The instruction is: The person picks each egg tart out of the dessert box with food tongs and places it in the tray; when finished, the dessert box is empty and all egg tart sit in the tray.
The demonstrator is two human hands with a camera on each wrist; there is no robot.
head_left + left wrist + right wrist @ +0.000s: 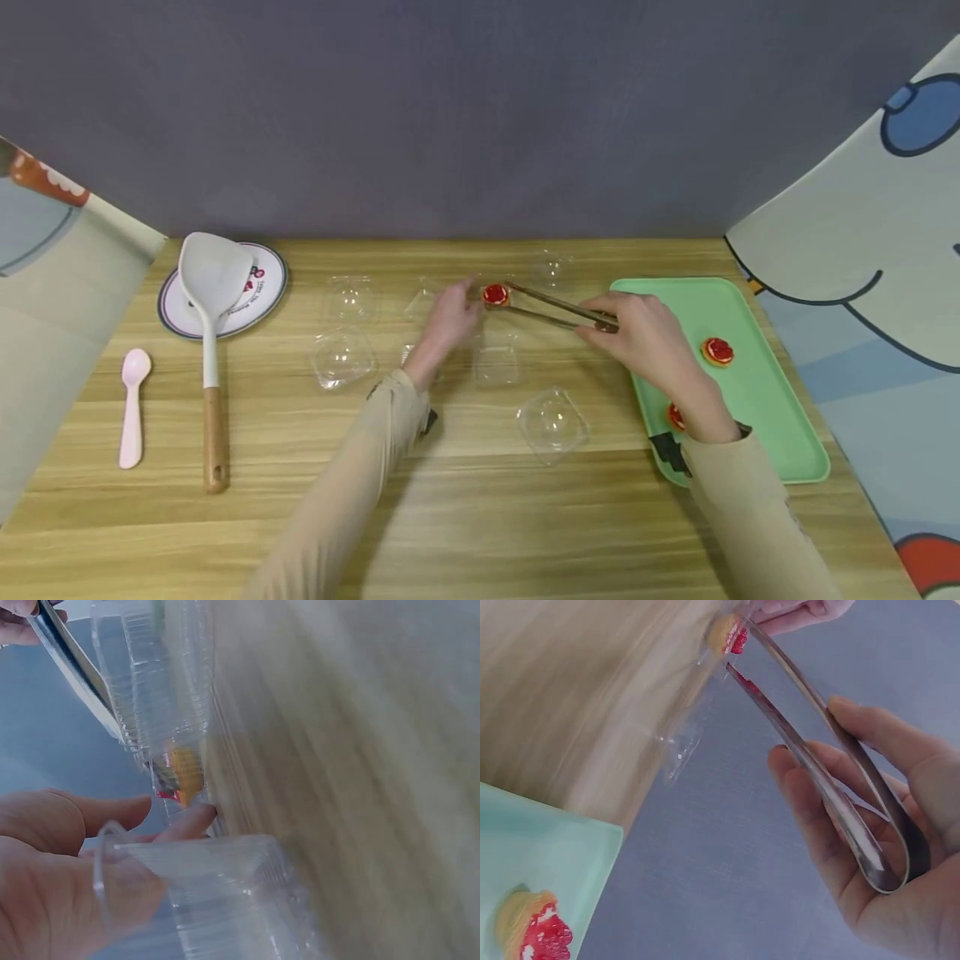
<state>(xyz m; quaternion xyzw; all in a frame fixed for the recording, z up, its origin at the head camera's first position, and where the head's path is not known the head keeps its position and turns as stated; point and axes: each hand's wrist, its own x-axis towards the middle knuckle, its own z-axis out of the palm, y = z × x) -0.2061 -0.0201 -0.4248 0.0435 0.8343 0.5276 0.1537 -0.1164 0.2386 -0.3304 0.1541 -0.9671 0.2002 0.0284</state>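
My right hand grips metal tongs, thumb on one arm and fingers on the other. The tong tips stand apart at a small red-topped tart, which sits in a clear plastic box. Whether the tips still touch the tart cannot be made out. Beside that box is my left hand, its thumb and forefinger stretched toward the tart; the forefinger appears to touch the box's edge. Another clear box partly covers this hand in the left wrist view.
Several clear plastic boxes stand about the wooden table. At right a green tray bears a tart and another tart partly behind my wrist. At left lie a plate, a white turner and a pink spoon.
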